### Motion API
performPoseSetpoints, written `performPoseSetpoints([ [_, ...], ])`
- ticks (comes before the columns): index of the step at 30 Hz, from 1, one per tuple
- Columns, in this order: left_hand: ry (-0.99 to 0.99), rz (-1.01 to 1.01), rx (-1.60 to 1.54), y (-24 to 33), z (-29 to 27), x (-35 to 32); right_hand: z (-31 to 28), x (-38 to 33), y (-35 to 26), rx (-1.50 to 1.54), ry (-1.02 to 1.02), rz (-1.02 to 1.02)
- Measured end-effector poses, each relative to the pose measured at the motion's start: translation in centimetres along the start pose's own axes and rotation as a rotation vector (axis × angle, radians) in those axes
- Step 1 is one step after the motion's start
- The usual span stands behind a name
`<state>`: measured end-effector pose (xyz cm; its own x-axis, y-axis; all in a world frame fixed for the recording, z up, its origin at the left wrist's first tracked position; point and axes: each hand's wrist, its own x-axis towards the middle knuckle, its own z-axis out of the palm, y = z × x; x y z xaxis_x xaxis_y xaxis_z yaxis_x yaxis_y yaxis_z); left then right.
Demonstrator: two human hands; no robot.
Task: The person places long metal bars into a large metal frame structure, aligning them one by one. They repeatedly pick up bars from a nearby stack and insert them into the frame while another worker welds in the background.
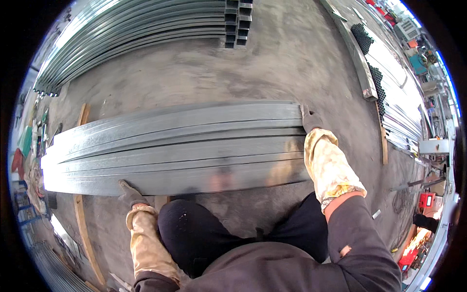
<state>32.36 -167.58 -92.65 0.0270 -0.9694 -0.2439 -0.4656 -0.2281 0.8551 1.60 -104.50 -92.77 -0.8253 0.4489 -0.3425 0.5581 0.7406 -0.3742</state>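
Note:
Several long galvanized steel profiles (pixel 194 146) lie side by side in front of my knees, running left to right on wooden battens. On the near edge, toward the left, my gloved left hand (pixel 133 195) grips the nearest profile. A digit rests over its top edge; the rest of the fingers are hidden below. At the right end of the far profile, my gloved right hand (pixel 312 119) closes around the end, its fingers partly hidden by the metal. Light patterned cuffs cover both forearms.
A tall stack of steel profiles (pixel 146 30) lies at the far left. Wooden battens (pixel 85 233) stick out on the left. Bundles of thin tubes (pixel 394 97) and a long beam (pixel 354 53) lie on the right. Sparks (pixel 417 239) show at the lower right beside red equipment (pixel 407 259).

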Motion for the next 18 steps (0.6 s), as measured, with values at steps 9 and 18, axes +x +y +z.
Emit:
performPoseSetpoints([
  [9, -0.02, 0.869, 0.718, 3.2, -0.9, -1.2, -1.3, -5.4, -2.4, -0.088, 0.124, -0.441],
  [18, -0.778, 1.519, 0.891, 15.1, 6.2, -3.4, 1.8, -2.9, 3.1, 0.151, 0.251, -0.686],
])
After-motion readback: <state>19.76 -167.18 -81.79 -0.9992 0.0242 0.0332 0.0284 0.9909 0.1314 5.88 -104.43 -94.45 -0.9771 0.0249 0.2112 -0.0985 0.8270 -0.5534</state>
